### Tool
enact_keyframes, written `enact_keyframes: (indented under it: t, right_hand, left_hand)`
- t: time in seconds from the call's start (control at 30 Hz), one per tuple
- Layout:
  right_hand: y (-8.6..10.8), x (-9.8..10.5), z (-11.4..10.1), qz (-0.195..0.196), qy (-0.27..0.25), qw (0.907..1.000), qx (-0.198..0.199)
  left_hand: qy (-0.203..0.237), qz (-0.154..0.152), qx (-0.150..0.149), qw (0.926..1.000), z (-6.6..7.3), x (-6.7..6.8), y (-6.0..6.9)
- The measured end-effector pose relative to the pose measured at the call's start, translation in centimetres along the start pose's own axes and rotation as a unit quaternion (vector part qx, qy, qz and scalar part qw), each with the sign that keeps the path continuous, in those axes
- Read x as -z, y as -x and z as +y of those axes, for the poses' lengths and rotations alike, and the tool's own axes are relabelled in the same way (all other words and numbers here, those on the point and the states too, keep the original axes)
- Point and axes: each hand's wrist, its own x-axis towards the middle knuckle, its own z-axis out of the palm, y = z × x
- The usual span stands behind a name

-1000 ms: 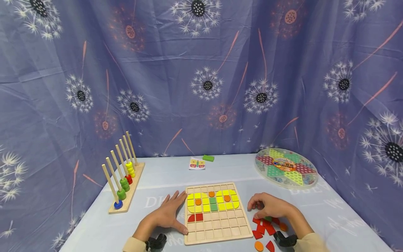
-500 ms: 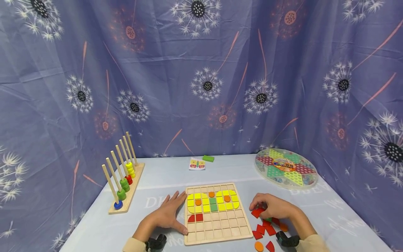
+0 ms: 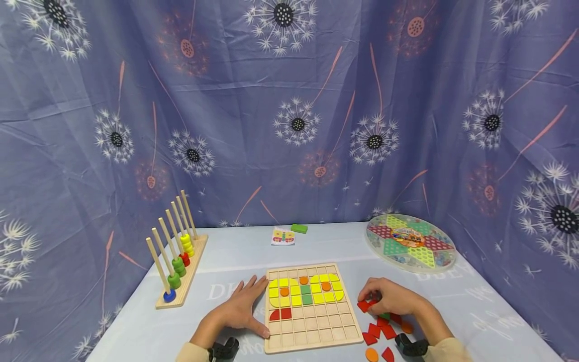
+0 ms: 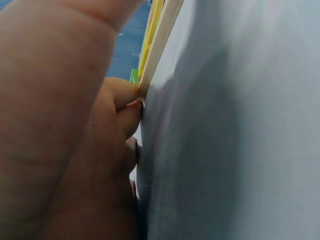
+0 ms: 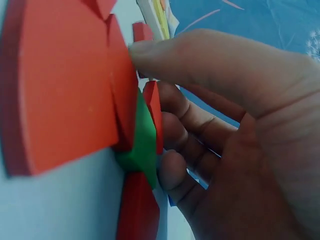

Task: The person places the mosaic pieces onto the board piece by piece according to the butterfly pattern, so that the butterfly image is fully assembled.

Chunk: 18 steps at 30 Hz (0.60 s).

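A wooden grid board (image 3: 312,329) lies on the table, bearing yellow, orange, green and red tiles in its upper and left cells. My left hand (image 3: 242,306) rests spread along its left side, thumb by the near corner and fingertips by the far one; the left wrist view shows fingers touching the board's edge (image 4: 161,47). Right of the board, my right hand (image 3: 393,296) curls over a loose pile, thumb and index finger pinching a red tile (image 3: 363,305). Beneath that hand lie more red tiles (image 5: 65,95) and a green tile (image 5: 142,145). The index fingertip is hidden behind the thumb in the right wrist view.
A peg stand (image 3: 181,289) with coloured beads is at the left. Farther back are a pattern card (image 3: 283,237) and a green block (image 3: 299,228). A round Chinese checkers board (image 3: 410,241) lies back right. An orange disc (image 3: 372,355) sits at the front.
My right hand has come down onto the pile and drawn back slightly. Red tiles beneath its fingers have shifted left, and two now show apart. The left hand and grid board stay put.
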Motion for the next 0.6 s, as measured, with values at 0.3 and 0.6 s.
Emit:
enact_keyframes:
  t: [0.3,0.6]
  right_hand:
    - [-0.8,-0.4,-0.7,0.029,0.011,0.9986,-0.043]
    - [-2.6,-1.2,-2.5,0.060,0.041,0.9972,-0.019]
  left_hand:
    - [0.002,-0.002,0.001,1.0000,-0.3,-0.2,0.0]
    - [0.000,-0.002,-0.002,1.0000,-0.3,-0.1,0.0]
